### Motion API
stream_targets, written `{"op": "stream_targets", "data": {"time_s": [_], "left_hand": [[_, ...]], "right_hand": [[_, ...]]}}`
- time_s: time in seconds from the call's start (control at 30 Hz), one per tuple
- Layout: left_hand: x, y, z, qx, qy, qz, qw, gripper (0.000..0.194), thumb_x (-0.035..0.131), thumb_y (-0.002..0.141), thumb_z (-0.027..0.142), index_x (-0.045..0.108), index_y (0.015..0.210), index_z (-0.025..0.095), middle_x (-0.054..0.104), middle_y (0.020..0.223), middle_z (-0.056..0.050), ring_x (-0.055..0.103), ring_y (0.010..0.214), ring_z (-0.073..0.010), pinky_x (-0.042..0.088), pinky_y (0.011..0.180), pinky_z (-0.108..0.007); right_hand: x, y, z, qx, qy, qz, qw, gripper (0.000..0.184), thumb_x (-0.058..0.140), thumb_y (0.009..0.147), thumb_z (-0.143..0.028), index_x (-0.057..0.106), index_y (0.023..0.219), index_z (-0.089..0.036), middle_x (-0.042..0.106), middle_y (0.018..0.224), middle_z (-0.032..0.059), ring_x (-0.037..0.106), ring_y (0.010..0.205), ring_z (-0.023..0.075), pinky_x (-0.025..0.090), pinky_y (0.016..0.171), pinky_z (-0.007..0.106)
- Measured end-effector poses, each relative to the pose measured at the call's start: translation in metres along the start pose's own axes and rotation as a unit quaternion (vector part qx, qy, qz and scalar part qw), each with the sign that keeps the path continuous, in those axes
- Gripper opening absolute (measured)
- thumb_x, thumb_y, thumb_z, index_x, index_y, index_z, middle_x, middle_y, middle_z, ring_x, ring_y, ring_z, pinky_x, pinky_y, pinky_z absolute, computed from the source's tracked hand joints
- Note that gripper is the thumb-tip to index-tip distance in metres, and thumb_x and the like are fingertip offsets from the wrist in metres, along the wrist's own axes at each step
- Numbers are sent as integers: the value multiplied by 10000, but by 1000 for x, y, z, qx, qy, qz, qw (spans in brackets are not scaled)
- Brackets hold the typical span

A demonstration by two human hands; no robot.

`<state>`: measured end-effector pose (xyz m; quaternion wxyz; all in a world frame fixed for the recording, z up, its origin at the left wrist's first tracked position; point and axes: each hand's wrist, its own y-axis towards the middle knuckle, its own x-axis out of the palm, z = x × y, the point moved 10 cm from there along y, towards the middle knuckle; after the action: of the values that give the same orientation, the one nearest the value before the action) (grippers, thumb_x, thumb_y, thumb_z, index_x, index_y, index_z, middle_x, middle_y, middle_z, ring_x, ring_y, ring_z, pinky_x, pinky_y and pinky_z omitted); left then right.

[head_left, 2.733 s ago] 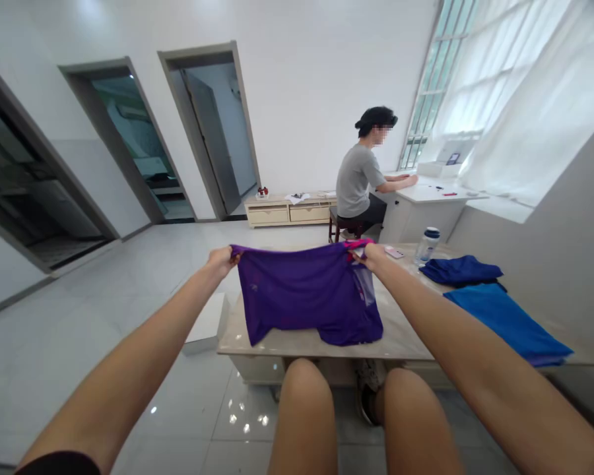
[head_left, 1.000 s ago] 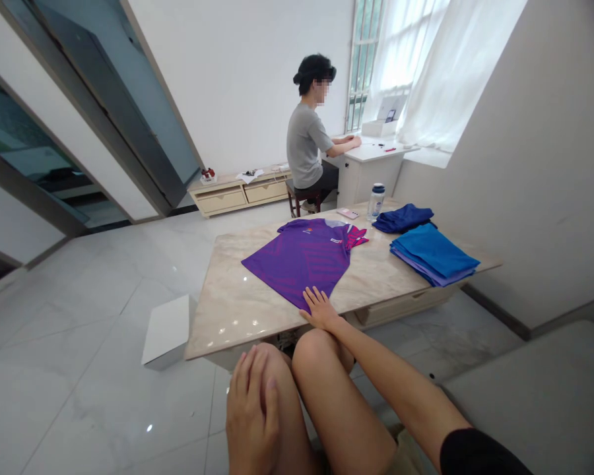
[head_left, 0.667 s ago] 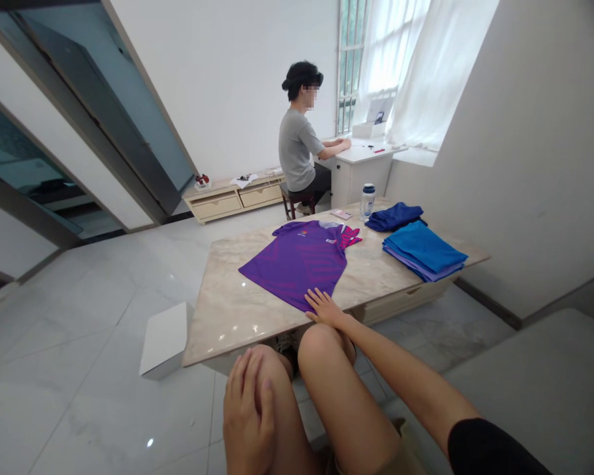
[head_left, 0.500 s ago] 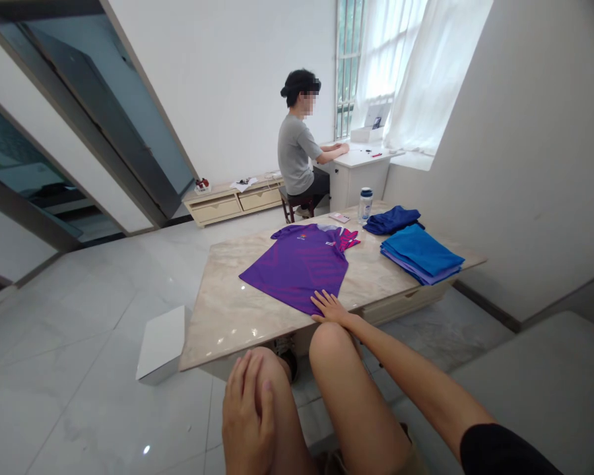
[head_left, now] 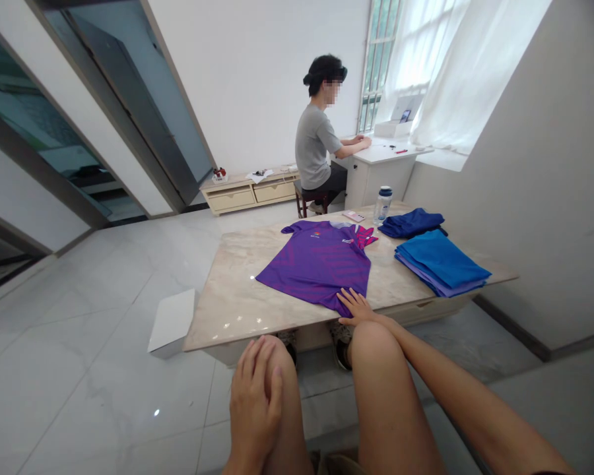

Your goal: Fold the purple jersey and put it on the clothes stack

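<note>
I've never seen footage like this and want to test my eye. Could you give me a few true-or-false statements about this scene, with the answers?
1. The right hand touches the hem of the purple sports shirt. True.
2. The left hand grips that shirt. False: it rests on the left knee.
3. A water bottle stands on the marble table near a navy cloth bundle. True.
4. The white box sits on the table. False: it is on the floor.

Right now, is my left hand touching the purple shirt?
Apart: the head view shows your left hand resting on your knee, well clear of the purple shirt lying on the table.
</note>
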<state>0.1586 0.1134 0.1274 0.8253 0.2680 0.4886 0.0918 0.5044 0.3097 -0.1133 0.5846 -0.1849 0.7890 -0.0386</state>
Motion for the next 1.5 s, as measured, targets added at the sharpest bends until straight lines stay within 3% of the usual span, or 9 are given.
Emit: {"op": "stream_targets", "data": {"time_s": [0.47, 0.97, 1.23, 1.5], "left_hand": [[4, 6, 35, 4, 47, 1, 999, 456, 518, 1089, 270, 651, 1524, 241, 670, 1573, -85, 584, 1484, -303, 514, 1215, -493], [8, 10, 47, 12, 44, -13, 999, 460, 529, 1075, 250, 651, 1518, 221, 669, 1566, -105, 587, 1479, -303, 516, 1224, -494], [5, 12, 46, -1, 35, -7, 999, 455, 533, 1070, 250, 667, 1504, 227, 680, 1553, -108, 604, 1465, -305, 523, 1222, -493], [13, 5, 33, 17, 17, -23, 999, 465, 499, 1099, 294, 613, 1545, 232, 636, 1594, -126, 558, 1503, -342, 474, 1245, -549]], "right_hand": [[4, 0, 6, 5, -66, 45, 997, 808, 463, 1084, -614, 292, 1811, -304, 183, 1879, 62, 124, 1748, 353, 203, 1386, 590], [6, 1, 7, -4, -51, 49, 997, 952, 572, 1004, -692, 279, 1814, -287, 199, 1873, 104, 123, 1744, 391, 199, 1372, 626], [6, 1, 9, -12, -70, 49, 996, 923, 600, 1011, -576, 265, 1818, -278, 170, 1881, 88, 95, 1750, 374, 183, 1383, 598], [-6, -9, -8, -10, -35, 10, 999, 1061, 738, 940, -471, 200, 1830, -261, 87, 1890, 111, 48, 1751, 388, 144, 1391, 590]]}}
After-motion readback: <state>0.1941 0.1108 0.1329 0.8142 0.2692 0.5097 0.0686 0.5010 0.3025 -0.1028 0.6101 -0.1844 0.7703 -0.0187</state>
